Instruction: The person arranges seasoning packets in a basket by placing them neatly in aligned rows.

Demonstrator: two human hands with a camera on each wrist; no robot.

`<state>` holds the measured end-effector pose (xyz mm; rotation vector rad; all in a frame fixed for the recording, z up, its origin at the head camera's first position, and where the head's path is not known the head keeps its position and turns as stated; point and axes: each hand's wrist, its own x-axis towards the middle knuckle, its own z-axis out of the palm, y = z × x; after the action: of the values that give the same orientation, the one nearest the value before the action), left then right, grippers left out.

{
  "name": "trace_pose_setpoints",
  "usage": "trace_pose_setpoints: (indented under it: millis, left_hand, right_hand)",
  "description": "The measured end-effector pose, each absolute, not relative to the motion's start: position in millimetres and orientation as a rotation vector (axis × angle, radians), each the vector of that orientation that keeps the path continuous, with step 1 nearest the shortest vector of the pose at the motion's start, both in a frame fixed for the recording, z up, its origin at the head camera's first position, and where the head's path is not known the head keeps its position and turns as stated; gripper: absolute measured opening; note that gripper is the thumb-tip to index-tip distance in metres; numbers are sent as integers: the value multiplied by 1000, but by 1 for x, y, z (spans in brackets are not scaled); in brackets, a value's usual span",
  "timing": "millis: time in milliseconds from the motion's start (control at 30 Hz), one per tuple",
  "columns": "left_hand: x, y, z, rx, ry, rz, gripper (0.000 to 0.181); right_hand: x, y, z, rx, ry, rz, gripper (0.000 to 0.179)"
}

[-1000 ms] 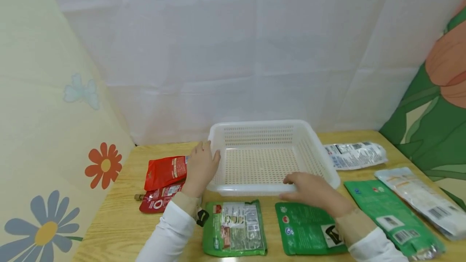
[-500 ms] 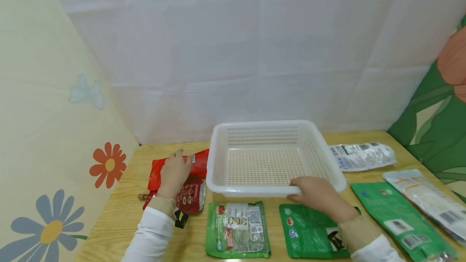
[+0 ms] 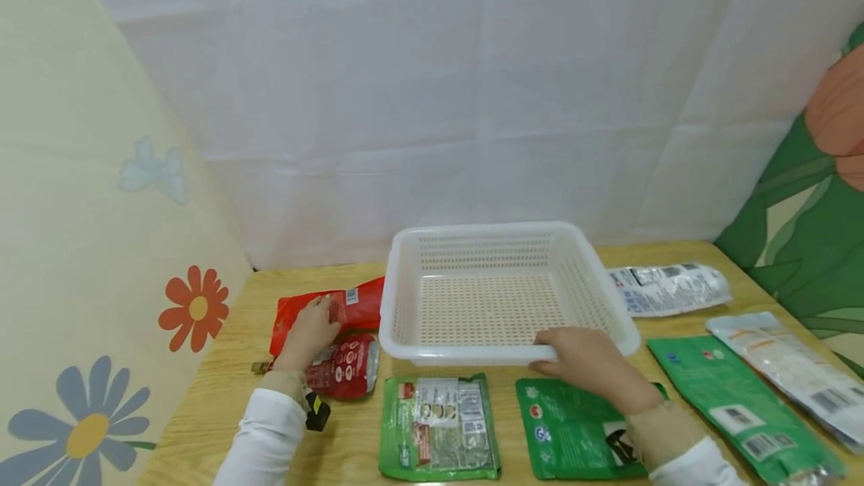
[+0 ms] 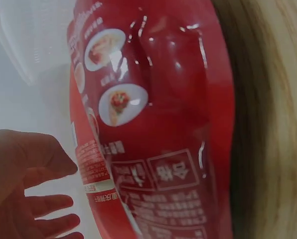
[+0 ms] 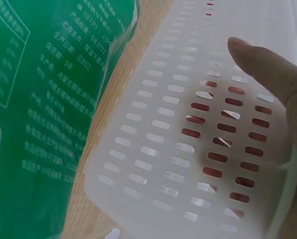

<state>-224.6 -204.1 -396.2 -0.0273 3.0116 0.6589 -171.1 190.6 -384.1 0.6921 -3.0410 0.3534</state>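
In the head view a white perforated plastic basket (image 3: 466, 355) sits at the back of the table. My right hand (image 3: 586, 364) grips its front rim near the right corner. The right wrist view has the thumb (image 5: 260, 62) against the slotted outer wall. Left of the basket, my left hand (image 3: 310, 332) is over a bright red packet (image 3: 364, 307). Nearer me lies a dark red spouted pouch (image 3: 351, 366). In the left wrist view this pouch (image 4: 173, 89) fills the middle, and the left hand's fingers (image 4: 51, 206) spread beside the red packet (image 4: 91, 164).
A light green packet (image 3: 439, 426) and a dark green one (image 3: 567, 433) lie in front of the basket. At right are a long green bag (image 3: 736, 403), a white-and-orange bag (image 3: 796, 373) and a silvery white packet (image 3: 675, 291). A white sheet (image 3: 439, 96) hangs behind.
My left hand has moved left from the basket's left rim to over the red packet, then slightly toward me. The right hand stays at the basket's front rim.
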Motion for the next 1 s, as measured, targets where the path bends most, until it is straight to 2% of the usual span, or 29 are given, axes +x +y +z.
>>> trace_pose_setpoints:
  millis: [267, 533, 1000]
  left_hand:
    - [-236, -205, -406, 103, 2938, 639, 74]
    - [-243, -202, -405, 121, 2870, 608, 83]
    - [-251, -203, -411, 98, 2967, 501, 80]
  right_hand:
    - [-171, 190, -385, 690, -3054, 371, 18]
    - [-170, 190, -384, 663, -3058, 355, 20]
    - [-171, 188, -385, 642, -3084, 352, 21]
